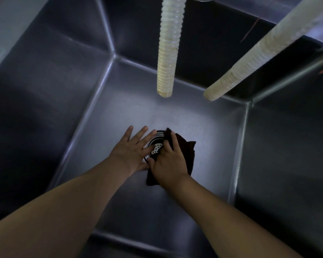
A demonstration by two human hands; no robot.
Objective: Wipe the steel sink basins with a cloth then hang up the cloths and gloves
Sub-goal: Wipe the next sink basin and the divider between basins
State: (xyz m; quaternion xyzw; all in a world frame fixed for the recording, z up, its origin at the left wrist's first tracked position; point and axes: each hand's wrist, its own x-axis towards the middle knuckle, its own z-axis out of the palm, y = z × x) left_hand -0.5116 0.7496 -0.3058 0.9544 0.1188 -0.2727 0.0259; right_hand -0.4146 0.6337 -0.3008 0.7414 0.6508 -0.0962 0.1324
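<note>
Two bare forearms reach into view from the bottom edge, with no sleeves anywhere along their visible length. The left hand (131, 148) is ungloved, with no ring, watch or band showing at the wrist or on the fingers. The right hand (169, 158) is likewise bare, wrist uncovered, nothing worn on it. The fingernails look short and plain as far as the dim light lets me tell. No other part of the person shows.
</note>
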